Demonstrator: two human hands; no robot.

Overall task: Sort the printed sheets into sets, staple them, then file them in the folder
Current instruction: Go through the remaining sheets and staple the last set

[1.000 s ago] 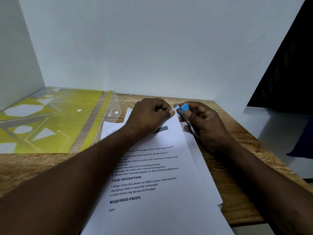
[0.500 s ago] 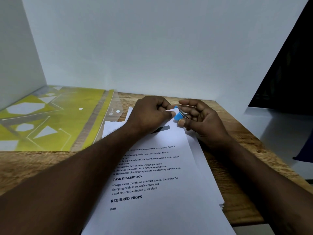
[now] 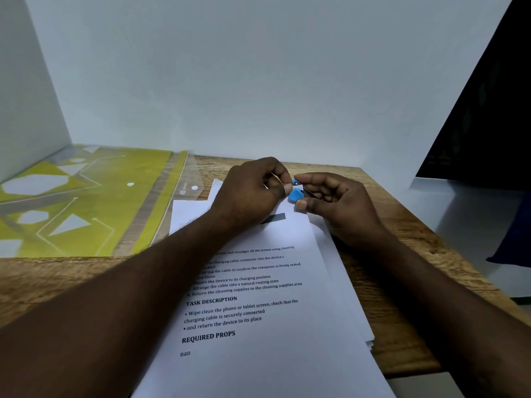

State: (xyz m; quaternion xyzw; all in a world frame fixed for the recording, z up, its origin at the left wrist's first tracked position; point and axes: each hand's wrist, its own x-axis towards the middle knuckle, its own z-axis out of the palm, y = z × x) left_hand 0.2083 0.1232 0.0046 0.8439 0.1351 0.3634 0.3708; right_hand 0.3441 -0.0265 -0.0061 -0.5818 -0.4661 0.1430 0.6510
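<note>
The brown wood-grain table (image 3: 402, 225) lies under the stack of white printed sheets (image 3: 258, 354), which serves here as the landmark. The stack's near end hangs past the table's front edge. A knock from a forearm could tip the whole pile off.

The yellow-green translucent plastic folder (image 3: 86, 211) lies flat to the left of the stack, with its clear snap flap just beside the stack's far left corner. It is shut and nothing has been filed in it yet, as far as can be seen.

The stack itself is uneven. Lower sheets stick out to the right and at the far left of the top page, so a staple driven now might catch pages from another set, or miss the bottom page of this one.

The left hand (image 3: 250, 196) sits over the stack's far end, its fingers curled and pinching the top sheets' corner. If that pinch slackens, the pages will probably fan out before the staple goes in.

The right hand (image 3: 339, 205), just right of that same corner, holds a small blue plastic and metal stapler (image 3: 294, 193) between thumb and fingertips. I cannot tell whether its mouth is fully over the paper. A shallow bite would likely put the staple too near the edge, where it may tear out.
</note>
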